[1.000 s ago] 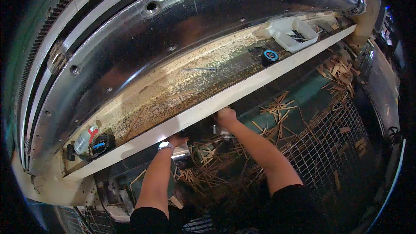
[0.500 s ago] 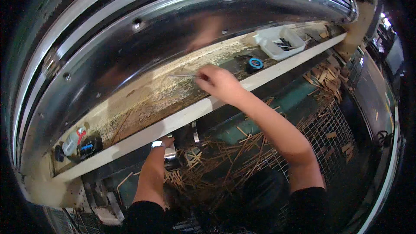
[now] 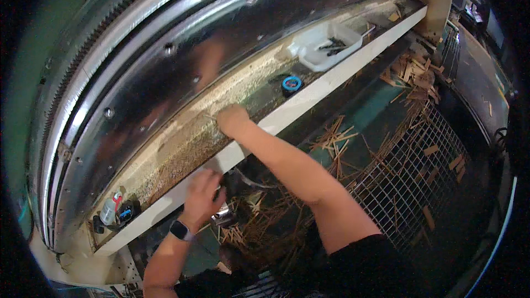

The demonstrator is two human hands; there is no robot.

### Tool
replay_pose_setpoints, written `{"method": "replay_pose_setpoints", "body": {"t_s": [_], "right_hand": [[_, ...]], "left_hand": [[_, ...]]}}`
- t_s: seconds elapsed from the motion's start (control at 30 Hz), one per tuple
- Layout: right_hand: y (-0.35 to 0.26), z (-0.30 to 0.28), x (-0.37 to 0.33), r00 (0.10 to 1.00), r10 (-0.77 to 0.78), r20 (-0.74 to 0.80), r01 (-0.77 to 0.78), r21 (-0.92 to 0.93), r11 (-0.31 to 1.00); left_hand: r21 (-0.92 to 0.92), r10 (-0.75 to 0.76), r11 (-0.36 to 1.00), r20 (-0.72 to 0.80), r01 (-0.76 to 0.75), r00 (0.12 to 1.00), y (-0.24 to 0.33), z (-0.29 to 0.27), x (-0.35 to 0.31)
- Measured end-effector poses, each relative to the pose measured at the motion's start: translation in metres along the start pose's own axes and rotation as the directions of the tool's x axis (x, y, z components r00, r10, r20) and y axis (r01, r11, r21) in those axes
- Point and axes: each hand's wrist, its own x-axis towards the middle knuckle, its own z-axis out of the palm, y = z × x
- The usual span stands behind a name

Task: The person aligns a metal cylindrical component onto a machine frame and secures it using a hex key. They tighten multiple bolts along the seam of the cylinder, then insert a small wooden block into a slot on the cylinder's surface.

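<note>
- The right hand [image 3: 232, 120] reaches over the white front edge of the long ledge [image 3: 309, 98] and rests on its sawdust-covered surface [image 3: 182, 143], near the middle of its length. Its fingers are curled close together around what looks like a thin wooden splinter [image 3: 211, 117]; the hold itself is too small to tell for sure.
- The left hand [image 3: 203, 192] lies at the ledge's front edge, lower down, fingers bent over the edge; whether it grips anything I cannot tell. A dark wristwatch [image 3: 180, 230] sits on that wrist.
- The step in hand seems to be picking stray slivers out of the sawdust beside the big polished metal drum [image 3: 182, 38].
- Next would call for a fine pinch and a lift clear of the drum face.
- Further along the ledge: a blue round cap [image 3: 291, 83] and a white tray [image 3: 326, 47] toward the right end, a small bottle [image 3: 110, 208] at the left end.
- Below, wood sticks [image 3: 331, 138] litter a wire grate [image 3: 408, 171].
</note>
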Motion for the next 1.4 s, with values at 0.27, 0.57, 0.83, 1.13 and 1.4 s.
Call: {"method": "replay_pose_setpoints", "body": {"t_s": [0.27,0.57,0.83,1.13,1.4], "right_hand": [[-0.012,-0.004,0.013,0.983,0.181,0.036,-0.184,0.267,0.946],[0.001,-0.024,-0.012,0.993,0.116,0.014,-0.114,0.358,0.927],[0.010,-0.001,-0.004,0.980,0.122,-0.159,-0.010,0.568,0.823],[-0.010,-0.027,-0.049,0.814,0.371,-0.447,0.045,0.684,0.728],[-0.077,0.008,-0.382,0.367,0.897,0.248,-0.549,0.836,-0.007]], "left_hand": [[0.190,-0.382,0.903,-0.051,0.384,0.923,-0.015,0.011,0.033],[0.097,-0.349,0.930,-0.060,0.353,0.935,-0.028,0.022,0.035],[-0.019,-0.285,0.958,0.011,0.285,0.958,-0.032,0.014,0.032],[-0.075,-0.273,0.956,0.126,0.284,0.954,-0.036,0.013,0.036],[0.128,-0.386,0.922,0.405,0.366,0.829,-0.037,0.000,0.020]]}}
